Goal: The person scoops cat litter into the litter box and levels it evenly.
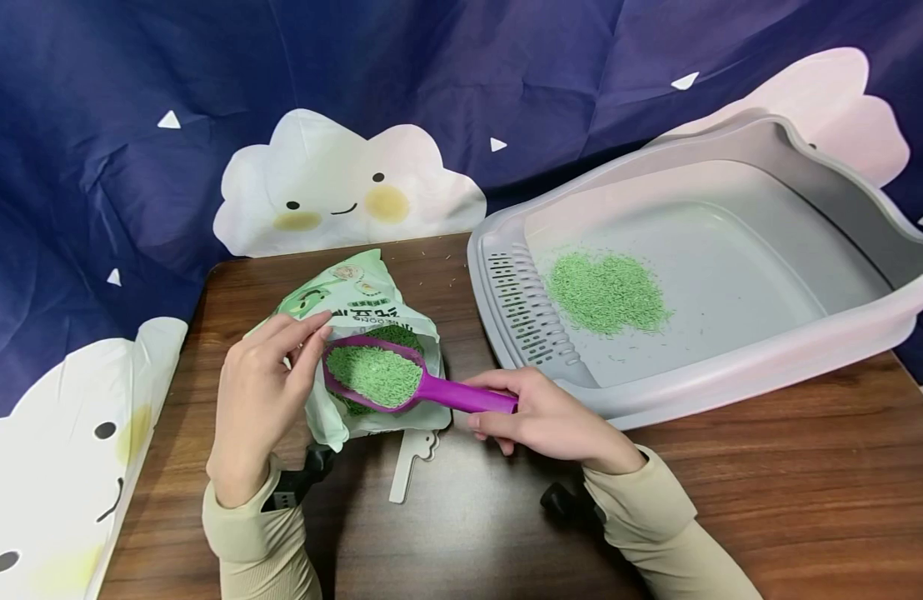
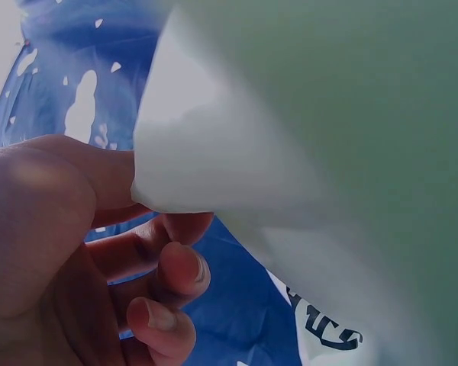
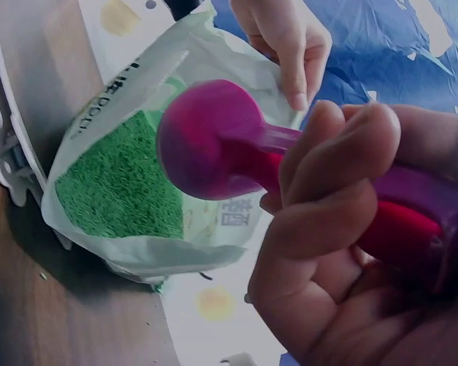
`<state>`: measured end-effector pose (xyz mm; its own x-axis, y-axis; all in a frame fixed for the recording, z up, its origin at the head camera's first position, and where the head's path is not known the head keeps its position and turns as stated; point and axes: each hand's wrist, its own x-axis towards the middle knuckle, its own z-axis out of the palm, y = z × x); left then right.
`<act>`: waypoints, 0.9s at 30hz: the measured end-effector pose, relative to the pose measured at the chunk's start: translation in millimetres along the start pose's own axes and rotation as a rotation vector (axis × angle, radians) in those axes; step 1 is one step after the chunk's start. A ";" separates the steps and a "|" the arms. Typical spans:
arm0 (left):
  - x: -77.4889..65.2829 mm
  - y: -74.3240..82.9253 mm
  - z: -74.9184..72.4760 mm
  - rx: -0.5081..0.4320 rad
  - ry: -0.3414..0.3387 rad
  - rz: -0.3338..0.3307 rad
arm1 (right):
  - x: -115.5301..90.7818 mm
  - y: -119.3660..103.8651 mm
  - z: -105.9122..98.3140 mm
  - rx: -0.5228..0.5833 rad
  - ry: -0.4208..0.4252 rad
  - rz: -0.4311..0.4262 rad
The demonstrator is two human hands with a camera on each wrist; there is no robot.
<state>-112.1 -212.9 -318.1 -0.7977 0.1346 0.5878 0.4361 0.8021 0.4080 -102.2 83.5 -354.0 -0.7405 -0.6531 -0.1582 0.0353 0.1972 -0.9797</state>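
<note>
My right hand [image 1: 547, 421] grips the handle of a purple scoop [image 1: 465, 395], fingers and thumb curled round it. Light green pellets [image 1: 375, 375] heap the scoop's bowl, which is over the mouth of a pale green printed bag [image 1: 371, 292]. In the right wrist view, more green pellets [image 3: 118, 187] lie inside the open bag; the scoop's underside faces the camera. On the left, my left hand [image 1: 262, 392] pinches the bag's rim between thumb and forefinger. The left wrist view shows the bag's white edge [image 2: 183, 152] at that pinch, the other fingers loosely curled.
A large grey litter box [image 1: 731, 275] stands to the right, a patch of green pellets [image 1: 607, 292] on its floor near the slotted step [image 1: 532, 317]. Just in front of the bag, a white clip-like piece [image 1: 405, 471] with a cloud-shaped end lies on the brown wooden table [image 1: 461, 533].
</note>
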 end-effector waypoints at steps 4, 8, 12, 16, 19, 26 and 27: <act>0.0 0.1 -0.1 0.003 0.000 0.001 | -3.6 -2.4 -4.5 -0.014 -0.017 -0.010; 0.2 0.2 0.1 0.004 -0.001 0.001 | -7.5 -4.1 -8.9 -0.029 -0.031 -0.018; 0.1 0.3 0.2 0.006 -0.001 -0.002 | -11.9 -6.6 -14.3 -0.056 -0.043 -0.035; 0.2 0.4 0.2 0.005 0.000 -0.002 | -17.4 -9.6 -20.9 -0.079 -0.054 -0.057; 0.3 0.5 0.1 0.000 0.002 -0.001 | -22.2 -12.1 -25.8 -0.079 -0.061 -0.078; 0.1 0.5 -0.1 0.000 0.001 -0.003 | -33.6 -17.9 -35.7 -0.044 -0.088 -0.135; 0.1 0.5 -0.1 0.001 0.001 -0.004 | -35.2 -18.7 -37.2 -0.043 -0.090 -0.141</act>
<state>-112.0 -212.6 -317.8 -0.7993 0.1310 0.5865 0.4322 0.8034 0.4096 -101.7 130.0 -325.6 -0.6729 -0.7391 -0.0319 -0.0951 0.1292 -0.9871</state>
